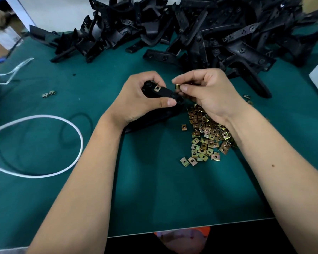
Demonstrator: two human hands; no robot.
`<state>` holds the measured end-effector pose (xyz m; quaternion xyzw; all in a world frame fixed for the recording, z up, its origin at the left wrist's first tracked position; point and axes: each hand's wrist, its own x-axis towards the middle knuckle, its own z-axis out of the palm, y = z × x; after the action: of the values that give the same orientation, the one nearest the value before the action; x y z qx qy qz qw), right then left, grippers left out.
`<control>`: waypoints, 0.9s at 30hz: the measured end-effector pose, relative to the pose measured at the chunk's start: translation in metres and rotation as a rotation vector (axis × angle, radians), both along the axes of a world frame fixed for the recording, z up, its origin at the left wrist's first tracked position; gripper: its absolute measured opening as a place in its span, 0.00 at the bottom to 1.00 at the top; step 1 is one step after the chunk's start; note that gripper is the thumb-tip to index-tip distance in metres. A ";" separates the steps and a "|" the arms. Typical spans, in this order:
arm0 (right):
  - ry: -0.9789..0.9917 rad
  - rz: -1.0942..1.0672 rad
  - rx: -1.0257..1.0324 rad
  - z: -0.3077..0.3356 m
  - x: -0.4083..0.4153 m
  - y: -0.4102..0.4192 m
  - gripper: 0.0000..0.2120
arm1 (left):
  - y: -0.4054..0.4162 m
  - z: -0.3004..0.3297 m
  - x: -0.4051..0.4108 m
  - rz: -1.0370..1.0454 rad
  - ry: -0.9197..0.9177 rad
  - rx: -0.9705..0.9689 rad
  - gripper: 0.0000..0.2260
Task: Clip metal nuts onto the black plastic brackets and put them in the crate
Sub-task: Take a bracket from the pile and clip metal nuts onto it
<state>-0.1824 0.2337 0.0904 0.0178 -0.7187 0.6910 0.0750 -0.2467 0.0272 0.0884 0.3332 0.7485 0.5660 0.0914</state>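
Gripping bracket (165, 93): left hand (136, 101) | right hand (207, 92) pinching nut (177, 86) | apart

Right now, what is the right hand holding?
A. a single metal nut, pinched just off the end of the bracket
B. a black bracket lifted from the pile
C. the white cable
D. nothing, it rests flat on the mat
A: the right hand pinches one brass-coloured nut between thumb and fingers, close to the end of the black bracket that the left hand grips.
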 end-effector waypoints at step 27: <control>-0.073 0.002 0.046 0.002 0.003 -0.003 0.11 | -0.001 -0.002 -0.002 0.034 0.015 -0.019 0.19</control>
<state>-0.1794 0.2308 0.0921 -0.0051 -0.7368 0.6744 0.0476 -0.2484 0.0259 0.0867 0.3239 0.7601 0.5578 0.0794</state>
